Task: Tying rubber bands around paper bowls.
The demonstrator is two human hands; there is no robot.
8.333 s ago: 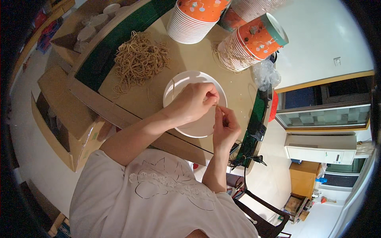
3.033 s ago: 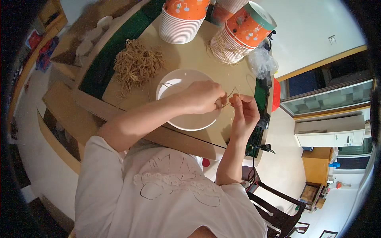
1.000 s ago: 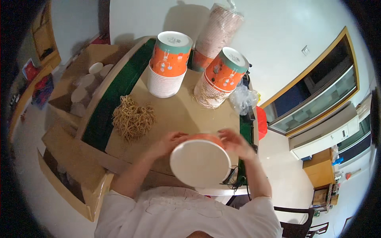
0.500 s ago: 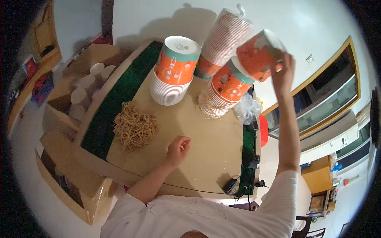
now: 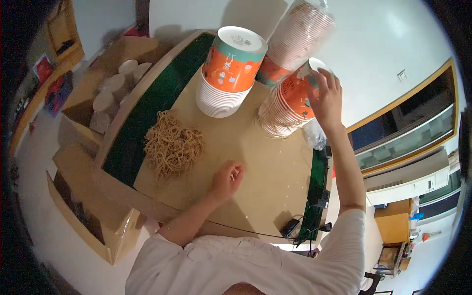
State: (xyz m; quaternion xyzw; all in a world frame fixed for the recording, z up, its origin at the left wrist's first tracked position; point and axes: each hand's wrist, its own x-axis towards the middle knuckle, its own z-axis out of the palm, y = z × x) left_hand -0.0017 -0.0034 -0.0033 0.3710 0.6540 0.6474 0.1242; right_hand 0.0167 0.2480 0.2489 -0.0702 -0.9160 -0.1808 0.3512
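Observation:
My right hand [image 5: 326,93] is closed on the upper side of the top orange-and-green paper bucket [image 5: 296,93], which sits upside down on the right-hand stack. Tan string [image 5: 275,129] shows among that stack's white rims. Just left of it stands a second stack of upside-down paper buckets [image 5: 228,71], with no hand on it. My left hand [image 5: 228,180] hovers near the front of the table, fingers curled in with nothing visible in them. A tangled heap of tan string [image 5: 174,145] lies to its left.
Behind the stacks leans a tall plastic-wrapped column of buckets [image 5: 302,34]. A clear plastic bag [image 5: 314,135] sits beside the right stack. Black adapters and cables [image 5: 291,227] lie at the table's right front. Open cardboard boxes [image 5: 81,105] stand on the left, one holding white tubs.
My right hand has brought the raised bucket down and left onto the right-hand stack. My left hand keeps its curled pose over the table. The whole view has shifted slightly.

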